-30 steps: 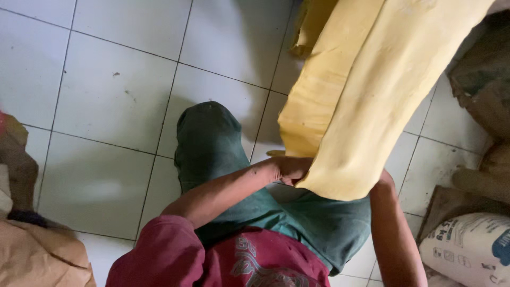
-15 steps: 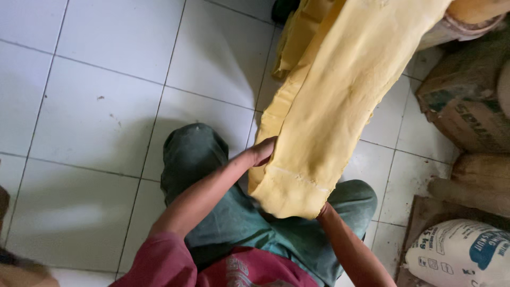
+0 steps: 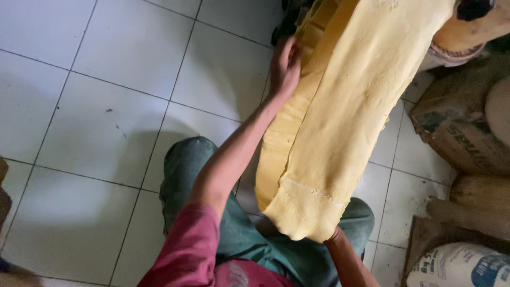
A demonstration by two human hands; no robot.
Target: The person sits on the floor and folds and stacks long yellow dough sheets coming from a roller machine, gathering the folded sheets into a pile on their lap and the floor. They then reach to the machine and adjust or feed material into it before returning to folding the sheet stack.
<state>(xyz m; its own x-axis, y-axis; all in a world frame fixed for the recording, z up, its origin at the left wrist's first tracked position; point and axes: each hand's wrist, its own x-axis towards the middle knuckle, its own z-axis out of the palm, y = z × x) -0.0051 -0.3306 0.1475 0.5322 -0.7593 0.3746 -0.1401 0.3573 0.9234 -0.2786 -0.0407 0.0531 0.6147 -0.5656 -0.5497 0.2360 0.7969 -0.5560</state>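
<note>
Lying well right of and below the right forearm: white sack (image 3: 459, 266) with a blue patch, bottom right corner, partly cut off by the frame. Stacking above it: brown sacks (image 3: 467, 133) with dark print (too blurred to make out), sitting well right of the left hand. Showing at the top right: tan rounded container (image 3: 457, 40), cut off, with a small black object (image 3: 473, 8) on top.

Hanging in a long band from the top edge down to the lap: yellow dough sheet (image 3: 340, 117), folded lengthwise, ragged lower end ending just above the knees.

Pressing flat against the sheet's left edge, near the top: left hand (image 3: 284, 66), fingers extended, palm on the dough, not visibly clenching around it. Hiding under the sheet's lower end: right hand, only the forearm (image 3: 345, 263) showing (grip impossible to tell, hand itself out of sight).

Sitting below the hands: green trousers (image 3: 212, 212) and red shirt (image 3: 191, 255).

Spreading left of the left hand: white tiled floor (image 3: 106, 106), broad open room with dark grout lines and a few specks. Crowding on the right side: sacks close to the sheet, little room there. Showing at the left edge: brown shape (image 3: 4, 196), cut off, unidentifiable.
</note>
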